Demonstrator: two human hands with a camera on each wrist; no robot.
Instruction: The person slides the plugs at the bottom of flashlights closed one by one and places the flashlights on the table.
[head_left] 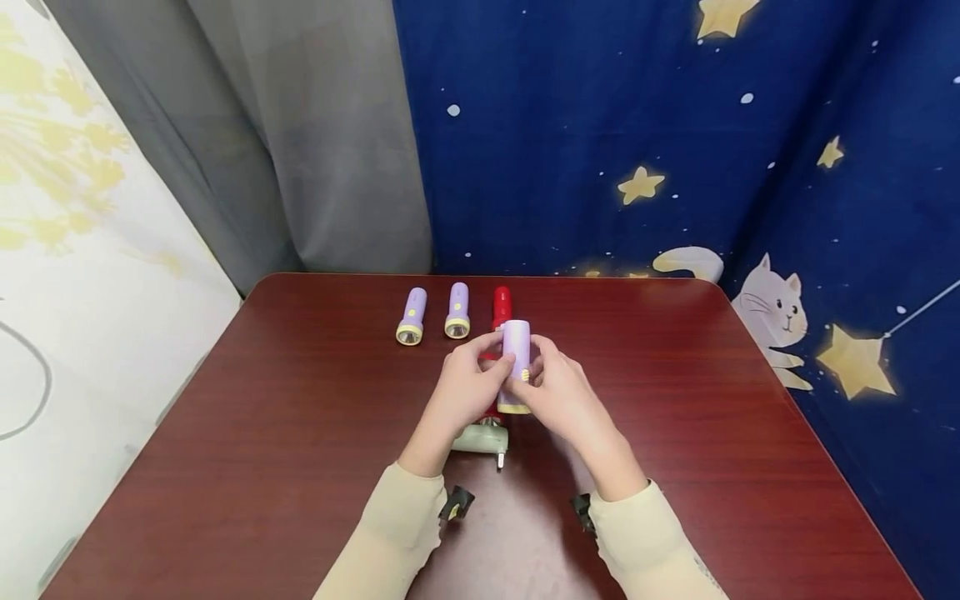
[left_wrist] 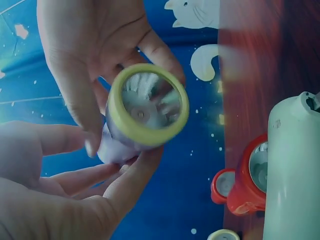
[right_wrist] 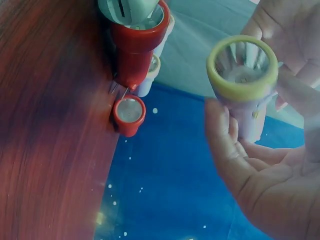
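Both hands hold a lilac flashlight [head_left: 515,343] with a yellow rim, above the table. My left hand [head_left: 467,385] pinches it from the left between thumb and fingers. From the right, my right hand [head_left: 566,396] grips it the same way. In both wrist views its clear lens and silver reflector show, and the right wrist view shows a small yellow switch on its side. Below and behind the hands lies a red flashlight [right_wrist: 137,37], mostly hidden in the head view. Nearer the wrists is a pale green cylinder [head_left: 476,438] with a small metal prong at one end.
Two more lilac flashlights, one at the left [head_left: 412,317] and one beside it [head_left: 457,310], lie at the back of the dark red table [head_left: 300,433]. To their right lies another red flashlight [head_left: 502,302]. Curtains [head_left: 525,167] hang behind the table.
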